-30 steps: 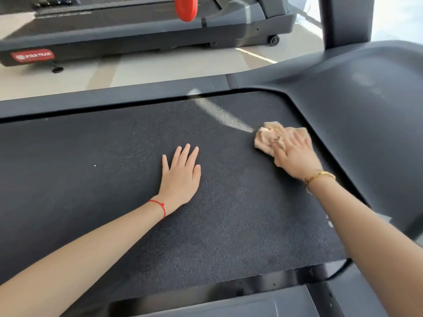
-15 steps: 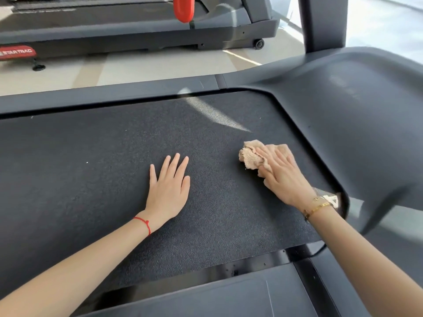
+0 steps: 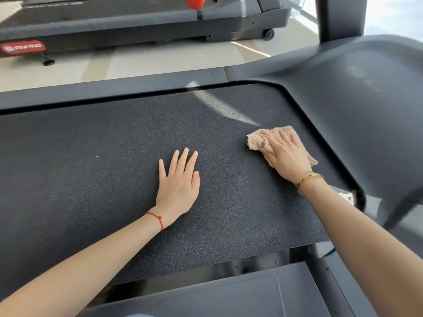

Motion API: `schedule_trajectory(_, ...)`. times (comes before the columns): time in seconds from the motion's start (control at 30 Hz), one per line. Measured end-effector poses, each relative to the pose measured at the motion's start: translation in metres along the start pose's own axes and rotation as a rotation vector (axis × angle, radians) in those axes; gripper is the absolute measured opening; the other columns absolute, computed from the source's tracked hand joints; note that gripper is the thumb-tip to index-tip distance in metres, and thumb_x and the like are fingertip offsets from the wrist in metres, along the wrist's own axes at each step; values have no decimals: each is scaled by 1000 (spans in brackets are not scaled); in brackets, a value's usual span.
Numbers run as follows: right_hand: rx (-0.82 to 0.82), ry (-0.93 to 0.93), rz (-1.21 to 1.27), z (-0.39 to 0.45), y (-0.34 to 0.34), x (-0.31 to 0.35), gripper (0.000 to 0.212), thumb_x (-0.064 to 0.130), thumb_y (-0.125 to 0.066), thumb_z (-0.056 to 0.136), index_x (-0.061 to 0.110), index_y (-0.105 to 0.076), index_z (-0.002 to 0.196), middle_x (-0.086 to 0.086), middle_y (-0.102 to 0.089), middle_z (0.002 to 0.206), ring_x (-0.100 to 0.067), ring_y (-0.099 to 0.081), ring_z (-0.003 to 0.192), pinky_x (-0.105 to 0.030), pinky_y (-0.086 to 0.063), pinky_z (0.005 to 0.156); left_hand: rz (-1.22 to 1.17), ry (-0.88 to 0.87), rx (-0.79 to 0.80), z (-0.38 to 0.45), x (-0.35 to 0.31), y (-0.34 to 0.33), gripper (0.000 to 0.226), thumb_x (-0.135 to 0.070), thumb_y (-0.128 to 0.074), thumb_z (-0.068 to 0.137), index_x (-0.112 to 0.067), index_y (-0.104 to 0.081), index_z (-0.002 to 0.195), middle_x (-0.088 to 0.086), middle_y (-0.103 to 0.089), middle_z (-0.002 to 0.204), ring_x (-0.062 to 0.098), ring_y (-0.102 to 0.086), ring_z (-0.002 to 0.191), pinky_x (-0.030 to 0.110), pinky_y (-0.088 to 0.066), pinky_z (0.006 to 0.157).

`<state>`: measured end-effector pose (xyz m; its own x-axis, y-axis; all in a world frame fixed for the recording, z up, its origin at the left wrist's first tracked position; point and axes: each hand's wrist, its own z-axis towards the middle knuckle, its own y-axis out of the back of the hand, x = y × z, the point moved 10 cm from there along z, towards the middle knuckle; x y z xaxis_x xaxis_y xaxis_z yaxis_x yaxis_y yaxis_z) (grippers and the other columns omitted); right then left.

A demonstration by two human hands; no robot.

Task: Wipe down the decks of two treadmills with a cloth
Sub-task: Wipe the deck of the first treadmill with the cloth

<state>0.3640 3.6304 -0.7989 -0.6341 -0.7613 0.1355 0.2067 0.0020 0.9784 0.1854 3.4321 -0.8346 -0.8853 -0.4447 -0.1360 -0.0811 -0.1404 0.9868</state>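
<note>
- My L hand (image 3: 178,186): fingers straight, spread, flat on deck (image 3: 80,179); holds nothing.
- Cloth (image 3: 256,141): on deck, R side, near motor cover (image 3: 366,99).
- My R hand (image 3: 286,156): fingers straight, pressing cloth down.

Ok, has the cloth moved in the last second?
Yes. Against the sunlight streak on the treadmill belt, the cloth slid from the streak's tip toward the person, then partway back; it now lies just short of that tip.

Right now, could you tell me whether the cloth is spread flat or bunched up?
Bunched up: the cloth shows crumpled folds beside the right hand, which presses it with straight fingers onto the belt.
</note>
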Motion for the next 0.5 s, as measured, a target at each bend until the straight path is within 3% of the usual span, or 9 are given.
schedule_trajectory(0.1,-66,13,68,-4,11,9,40,22,-52,100,13,-50,139,-9,-55,137,-32,-45,123,-38,-23,109,-1,2,5,0,-1,1,60,-41,-13,100,-26,-10,158,-2,-8,166,19,-1,153,57,-3,121)
schedule_trajectory(0.2,-72,158,161,-18,20,47,37,25,-48,101,19,-52,137,-9,-59,124,-27,-46,113,-36,-28,102,-2,4,5,0,-1,1,59,-40,-15,101,-26,-9,158,-2,-6,166,19,0,153,56,-3,121)
schedule_trajectory(0.3,28,329,203,-37,5,99,42,34,-39,103,21,-45,144,-3,-55,136,-21,-43,129,-38,-25,113,6,1,2,-1,-1,2,59,-39,-16,101,-26,-9,158,-2,-5,166,19,0,153,56,-3,121)
schedule_trajectory(0.37,95,332,145,-43,-11,107,50,39,-39,103,22,-35,150,4,-43,150,-22,-30,144,-43,-17,119,-3,-6,3,-1,-1,3,58,-39,-18,103,-26,-8,158,-2,-4,166,19,1,153,56,-2,121)
schedule_trajectory(0.5,77,266,79,-22,-11,88,60,55,-38,98,26,-32,150,11,-32,155,-19,-24,146,-40,-14,120,-27,-34,38,0,1,2,57,-40,-21,104,-27,-6,158,-3,-2,166,18,4,153,56,0,121)
